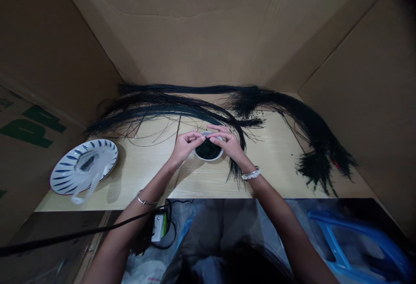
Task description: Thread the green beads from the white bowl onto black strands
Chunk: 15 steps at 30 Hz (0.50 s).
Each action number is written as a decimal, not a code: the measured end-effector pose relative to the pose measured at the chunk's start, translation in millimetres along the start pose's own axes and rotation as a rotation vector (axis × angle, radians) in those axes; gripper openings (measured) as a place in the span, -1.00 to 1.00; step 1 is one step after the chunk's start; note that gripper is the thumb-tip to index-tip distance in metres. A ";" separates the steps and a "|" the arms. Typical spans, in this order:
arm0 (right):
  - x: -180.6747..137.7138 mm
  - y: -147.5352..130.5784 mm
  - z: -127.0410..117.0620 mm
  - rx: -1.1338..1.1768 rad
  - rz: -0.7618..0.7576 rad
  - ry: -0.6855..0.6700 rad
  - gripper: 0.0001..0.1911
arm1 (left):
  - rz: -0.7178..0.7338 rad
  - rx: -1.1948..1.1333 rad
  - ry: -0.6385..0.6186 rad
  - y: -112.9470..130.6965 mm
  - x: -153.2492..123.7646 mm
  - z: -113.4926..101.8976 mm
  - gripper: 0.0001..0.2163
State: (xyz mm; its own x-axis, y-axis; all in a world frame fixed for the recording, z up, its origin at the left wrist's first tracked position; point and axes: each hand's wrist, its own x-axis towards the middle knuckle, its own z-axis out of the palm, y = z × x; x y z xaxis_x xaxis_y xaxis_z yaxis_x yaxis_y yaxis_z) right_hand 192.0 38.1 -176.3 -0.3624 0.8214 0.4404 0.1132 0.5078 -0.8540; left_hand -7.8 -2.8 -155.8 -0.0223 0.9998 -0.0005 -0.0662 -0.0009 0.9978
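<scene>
Directly below the head camera, two bare hands are meeting over a small white bowl that is sitting near the middle of a pale wooden table. The bowl is holding a heap of tiny dark beads. The left hand, coming in from seven o'clock, is hovering at the bowl's ten o'clock rim with thumb and forefinger pinched tight together and the other fingers curled in; whatever is between the tips is too small to tell. The right hand, coming in from five o'clock, is hovering at the bowl's two o'clock rim, its thumb and one finger pinching toward the left hand's tips while the forefinger is stretching out flat above them. The two pinches are touching or nearly touching just above the bowl's twelve o'clock edge. Each wrist is wearing a bracelet. Long bundles of black strands are lying across the table from nine o'clock through twelve to three o'clock of the bowl, and one tuft is trailing down beneath the right wrist. Well apart at the bowl's nine o'clock, a blue-striped plate is carrying a crumpled clear plastic bag. Cardboard walls are enclosing the table on three sides.
</scene>
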 end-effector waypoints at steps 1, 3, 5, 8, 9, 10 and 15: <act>-0.1 -0.2 0.2 0.000 0.000 0.000 -0.83 | -0.002 -0.002 -0.002 -0.3 0.0 -0.1 -0.59; -0.2 -0.8 0.7 -0.002 0.003 -0.002 -0.83 | -0.003 -0.005 -0.006 -1.1 0.0 -0.3 -0.58; 0.0 -1.4 1.1 -0.001 0.003 0.006 -0.84 | -0.005 -0.005 -0.008 -1.6 0.1 -0.4 -0.58; 1.2 -0.5 0.5 0.003 0.010 0.050 -0.86 | -0.017 -0.009 -0.007 -1.5 0.5 -0.3 -0.58; 1.9 0.3 -0.3 0.004 0.022 0.080 -0.86 | -0.020 -0.012 -0.005 -1.2 0.5 -0.2 -0.58; 2.5 1.3 -1.4 -0.001 0.041 0.118 -0.86 | -0.024 -0.016 -0.002 -0.9 0.5 -0.1 -0.58; 2.5 6.6 -6.6 -0.184 0.145 0.323 -0.84 | -0.036 -0.007 0.018 0.2 -0.4 0.6 -0.59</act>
State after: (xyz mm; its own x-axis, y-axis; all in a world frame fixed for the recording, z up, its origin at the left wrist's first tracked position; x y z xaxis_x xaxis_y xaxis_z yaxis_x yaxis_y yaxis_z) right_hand 197.9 45.2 -179.1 -0.0242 0.9124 0.4085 0.3158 0.3947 -0.8628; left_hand -7.2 -3.1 -155.6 -0.0381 0.9986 -0.0375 -0.0747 0.0346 0.9966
